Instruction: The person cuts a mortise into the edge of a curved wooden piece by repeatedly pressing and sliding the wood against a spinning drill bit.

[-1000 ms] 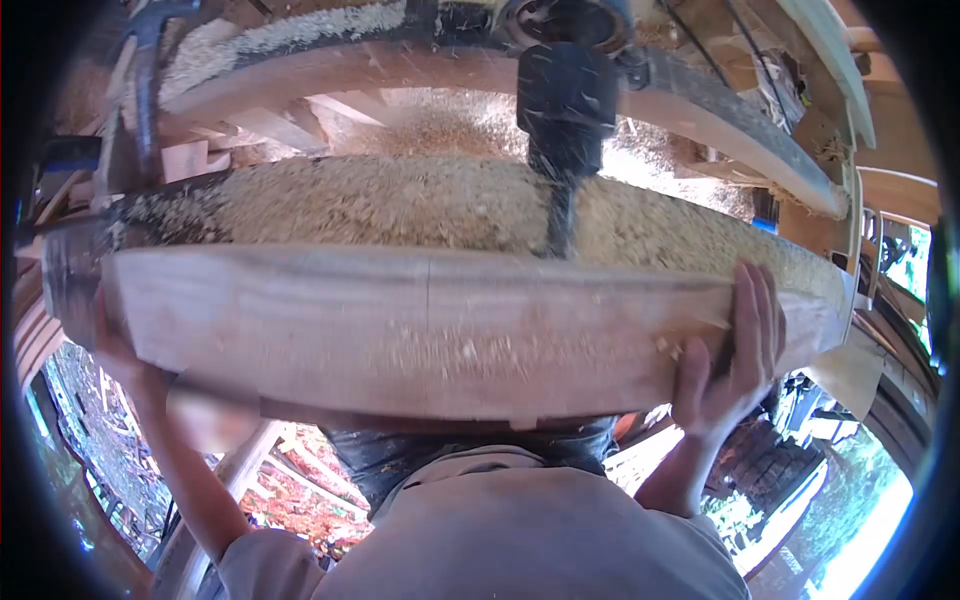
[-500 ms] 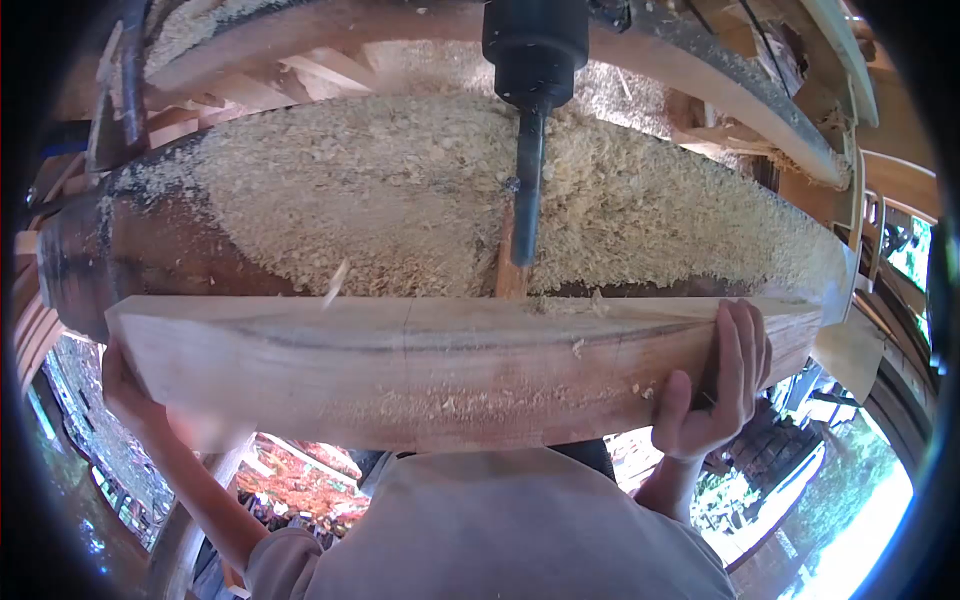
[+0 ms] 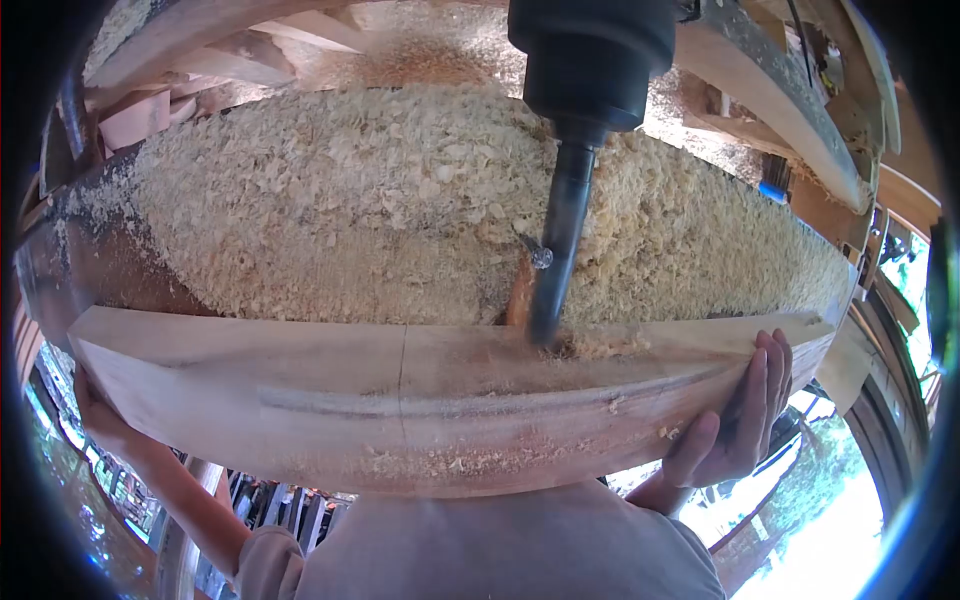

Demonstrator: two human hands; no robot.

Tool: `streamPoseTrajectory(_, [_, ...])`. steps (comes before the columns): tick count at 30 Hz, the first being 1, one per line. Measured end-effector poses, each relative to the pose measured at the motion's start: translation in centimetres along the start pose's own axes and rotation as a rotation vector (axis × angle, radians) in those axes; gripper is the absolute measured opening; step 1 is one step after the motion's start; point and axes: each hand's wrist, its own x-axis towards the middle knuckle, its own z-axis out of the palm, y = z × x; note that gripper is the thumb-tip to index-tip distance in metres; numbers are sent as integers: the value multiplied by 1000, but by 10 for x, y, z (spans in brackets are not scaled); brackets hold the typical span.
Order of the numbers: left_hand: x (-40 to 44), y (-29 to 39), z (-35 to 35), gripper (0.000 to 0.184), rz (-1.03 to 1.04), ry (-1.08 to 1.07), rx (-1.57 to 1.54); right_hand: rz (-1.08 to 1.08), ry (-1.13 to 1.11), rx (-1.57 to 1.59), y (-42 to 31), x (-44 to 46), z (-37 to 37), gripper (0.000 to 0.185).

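Shavings (image 3: 350, 200) coat the table (image 3: 125, 262); left hand (image 3: 100, 412) and right hand (image 3: 742, 440) (opposite ends) hold timber (image 3: 300, 415)

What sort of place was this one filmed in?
Probably a woodworking shop: a thick wood block is held up near a drill-like machine, and pale shavings lie heaped behind it.

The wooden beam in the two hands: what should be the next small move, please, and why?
Perhaps ease the wooden beam slightly past the dark bit, because the bit's blurred tip appears at the beam's upper face, shavings lie beside it, and the left hand and right hand hold opposite ends, away from the bit.
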Motion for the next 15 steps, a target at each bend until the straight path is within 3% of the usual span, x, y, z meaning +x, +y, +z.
streamPoseTrajectory(6, [-2, 14, 4, 62, 99, -3, 132, 3, 13, 4, 0, 3, 2, 60])
streamPoseTrajectory(9, [-2, 13, 5, 60, 70, 20, 53, 1, 41, 18, 0, 5, 5, 60])
streamPoseTrajectory(15, [-1, 46, 19, 47, -319, 217, -309, -13, 130, 77, 1, 7, 10, 59])
